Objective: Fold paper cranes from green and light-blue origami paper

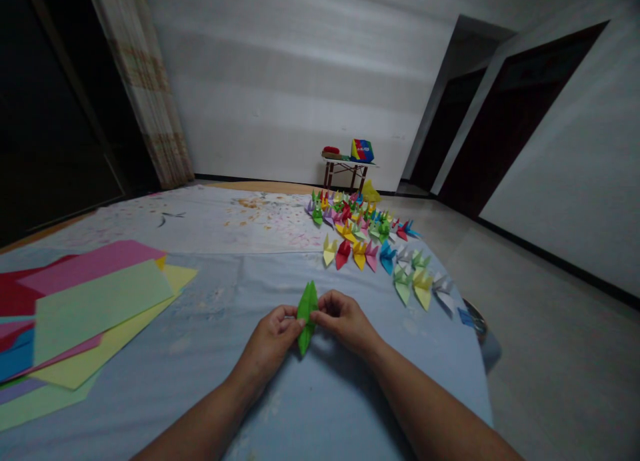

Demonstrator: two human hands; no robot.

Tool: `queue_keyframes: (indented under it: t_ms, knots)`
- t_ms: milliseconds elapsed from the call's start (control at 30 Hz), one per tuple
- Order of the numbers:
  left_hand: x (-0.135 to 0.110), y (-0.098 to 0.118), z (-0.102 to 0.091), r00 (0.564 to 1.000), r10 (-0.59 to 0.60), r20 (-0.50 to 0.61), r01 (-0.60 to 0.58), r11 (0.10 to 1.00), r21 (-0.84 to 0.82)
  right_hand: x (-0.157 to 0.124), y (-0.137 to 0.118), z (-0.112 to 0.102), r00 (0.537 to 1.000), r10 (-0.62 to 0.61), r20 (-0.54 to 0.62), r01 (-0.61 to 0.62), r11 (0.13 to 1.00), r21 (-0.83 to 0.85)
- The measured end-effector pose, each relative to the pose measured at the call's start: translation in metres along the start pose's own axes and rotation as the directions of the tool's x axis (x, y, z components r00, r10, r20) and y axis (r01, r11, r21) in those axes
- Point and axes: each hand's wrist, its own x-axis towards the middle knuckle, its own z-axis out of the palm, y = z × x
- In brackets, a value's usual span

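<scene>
Pinching green paper [307,316] over blue cloth [210,334], indoors

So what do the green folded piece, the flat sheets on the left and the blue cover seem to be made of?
The green folded piece: thin matte paper, going by its sharp creases and pointed tips. The flat sheets: likely the same coloured paper, matte, straight-edged, lying flat. The blue cover: probably cloth or soft plastic sheeting; stained, faintly wrinkled.
</scene>
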Motion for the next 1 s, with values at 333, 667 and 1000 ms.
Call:
queue_keyframes:
  t_ms: [333, 667, 1000]
  knots:
    - [0.000, 0.003, -0.002, 0.997, -0.038, 0.066, 0.043, 0.996, -0.074, -0.002, -0.002, -0.004, 0.975, -0.222, 0.010, 0.221, 0.960, -0.174]
    - [0.000, 0.011, -0.009, 0.980, -0.114, 0.164, 0.147, 0.968, -0.206, -0.005, -0.007, -0.009, 0.919, -0.361, 0.156, 0.393, 0.861, -0.322]
    - [-0.005, 0.015, -0.001, 0.991, -0.103, 0.085, 0.116, 0.980, -0.159, -0.007, -0.010, -0.010, 0.877, -0.395, 0.274, 0.476, 0.793, -0.381]
